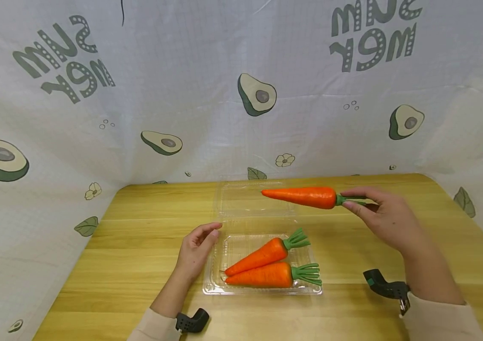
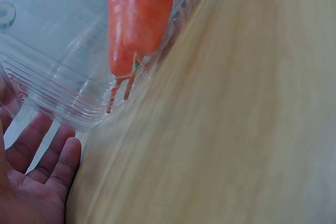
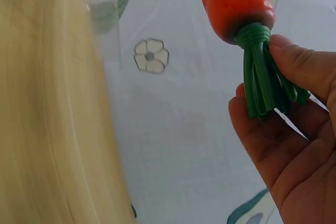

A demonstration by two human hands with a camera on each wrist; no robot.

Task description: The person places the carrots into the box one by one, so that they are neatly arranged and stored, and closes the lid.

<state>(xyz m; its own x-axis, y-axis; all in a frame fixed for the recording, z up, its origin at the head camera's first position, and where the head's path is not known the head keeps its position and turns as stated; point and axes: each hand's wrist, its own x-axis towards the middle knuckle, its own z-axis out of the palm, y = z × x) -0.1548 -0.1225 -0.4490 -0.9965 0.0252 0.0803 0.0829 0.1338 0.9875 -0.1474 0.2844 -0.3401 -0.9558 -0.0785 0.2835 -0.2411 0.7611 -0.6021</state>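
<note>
My right hand [image 1: 384, 215] pinches a carrot [image 1: 305, 195] by its green stalks and holds it up over the table, tip to the left. In the right wrist view the thumb lies against the green stalks [image 3: 262, 77], with the fingers behind them. Two more carrots, an upper one [image 1: 262, 255] and a lower one [image 1: 262, 275], lie side by side in a clear plastic clamshell box [image 1: 220, 289]. At the box's left wall is my left hand [image 1: 196, 248], its fingers loosely extended and fingertips right at the plastic edge [image 2: 79, 116].
The box's clear lid [image 1: 245, 201] lies folded back behind it, partly under the raised carrot in the head view. A wooden table [image 1: 139, 227] bears everything. A white cloth [image 1: 207, 94] printed with avocados hangs behind and at both sides.
</note>
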